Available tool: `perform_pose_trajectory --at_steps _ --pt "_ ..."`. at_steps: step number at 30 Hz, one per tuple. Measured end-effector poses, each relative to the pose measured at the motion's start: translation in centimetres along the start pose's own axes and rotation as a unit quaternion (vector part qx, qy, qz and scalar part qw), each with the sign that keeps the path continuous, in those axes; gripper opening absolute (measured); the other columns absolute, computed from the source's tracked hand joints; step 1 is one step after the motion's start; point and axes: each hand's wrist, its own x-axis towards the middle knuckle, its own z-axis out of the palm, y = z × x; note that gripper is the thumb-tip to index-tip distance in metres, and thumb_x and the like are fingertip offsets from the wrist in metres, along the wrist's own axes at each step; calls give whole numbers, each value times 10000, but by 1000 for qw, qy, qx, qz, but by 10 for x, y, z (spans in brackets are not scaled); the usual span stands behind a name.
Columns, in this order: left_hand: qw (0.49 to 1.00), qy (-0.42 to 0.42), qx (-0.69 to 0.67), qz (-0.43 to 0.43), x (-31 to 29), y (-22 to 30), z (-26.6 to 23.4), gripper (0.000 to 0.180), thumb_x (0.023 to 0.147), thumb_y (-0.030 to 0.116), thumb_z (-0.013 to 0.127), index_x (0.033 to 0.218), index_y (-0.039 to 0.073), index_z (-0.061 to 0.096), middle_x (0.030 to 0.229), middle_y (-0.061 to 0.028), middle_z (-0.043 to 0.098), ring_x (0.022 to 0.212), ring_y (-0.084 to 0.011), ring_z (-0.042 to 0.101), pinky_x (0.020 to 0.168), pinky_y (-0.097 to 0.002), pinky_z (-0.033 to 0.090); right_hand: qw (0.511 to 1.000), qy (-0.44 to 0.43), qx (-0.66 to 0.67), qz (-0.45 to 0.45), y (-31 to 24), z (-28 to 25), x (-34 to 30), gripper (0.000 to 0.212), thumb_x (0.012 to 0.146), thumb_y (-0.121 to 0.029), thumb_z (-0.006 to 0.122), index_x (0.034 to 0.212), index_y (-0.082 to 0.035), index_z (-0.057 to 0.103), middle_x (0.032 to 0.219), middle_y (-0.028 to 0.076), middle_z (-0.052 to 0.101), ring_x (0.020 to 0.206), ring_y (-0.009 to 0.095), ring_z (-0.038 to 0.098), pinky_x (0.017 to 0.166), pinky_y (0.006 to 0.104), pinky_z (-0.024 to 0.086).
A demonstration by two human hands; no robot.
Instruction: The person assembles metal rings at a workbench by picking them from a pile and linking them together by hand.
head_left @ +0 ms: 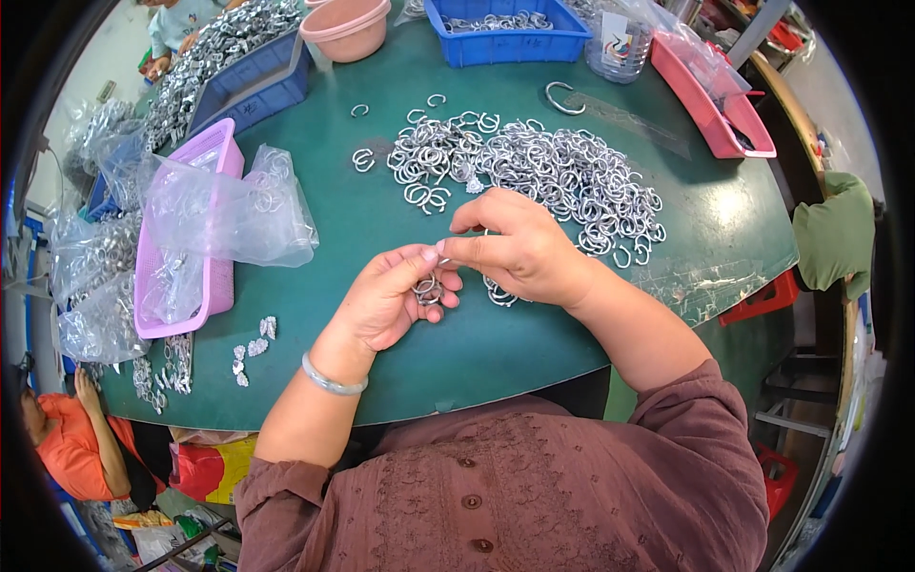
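Over the table's front middle, my two hands meet at the fingertips. Several silvery open metal rings (428, 289) lie in the curled fingers of my left hand (386, 296). My right hand (519, 246) pinches a metal ring against the left thumb; the fingers hide most of it. Just beyond, a wide heap of C-shaped metal rings (572, 176) spreads over the green table (334, 191). More rings (498, 292) lie beneath my right hand, partly covered by it. A few single rings (359, 111) lie apart at the heap's far left.
On the left stand a pink-purple basket (224, 276) with plastic bags and a blue bin (257, 91) beside heaped metal parts. Small silvery pieces (257, 347) lie near the front left. At the back are a blue tray (515, 50), a clear jar (618, 57) and a pink tray (724, 138).
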Motion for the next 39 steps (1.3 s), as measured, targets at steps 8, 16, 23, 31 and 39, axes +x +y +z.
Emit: perform_pose_trajectory --at_steps 8,16,23,31,39 --pt "992 62 62 93 2 -8 2 106 882 109 583 960 38 594 811 -61 623 687 -129 596 541 -220 474 990 57 91 87 -3 5 1 211 695 -93 704 892 -62 635 920 86 589 824 276 572 706 359 477" --pt "928 125 227 267 3 -15 7 103 856 55 616 948 10 630 797 -26 620 691 -74 573 570 -202 467 986 15 139 88 -2 6 -2 109 721 -66 685 809 -42 626 827 86 585 767 261 578 662 344 478" --pt "910 120 260 299 2 -14 8 97 851 12 603 945 -2 617 791 -49 613 674 -94 562 576 -211 464 985 23 140 99 -1 6 -1 91 724 -55 679 793 -39 623 806 78 580 743 254 575 640 342 472" --pt "884 113 291 347 2 -14 9 99 823 -27 615 919 -7 626 863 -59 594 670 -95 554 584 -208 464 989 23 125 74 0 4 0 135 720 -11 691 840 -26 631 840 73 595 728 213 584 600 306 471" --pt "722 133 482 477 -6 -3 20 150 735 -43 689 872 8 656 823 -70 609 675 -120 560 575 -228 451 992 64 94 56 -3 2 -1 150 705 -62 712 847 -62 663 839 61 589 737 231 579 624 329 475"
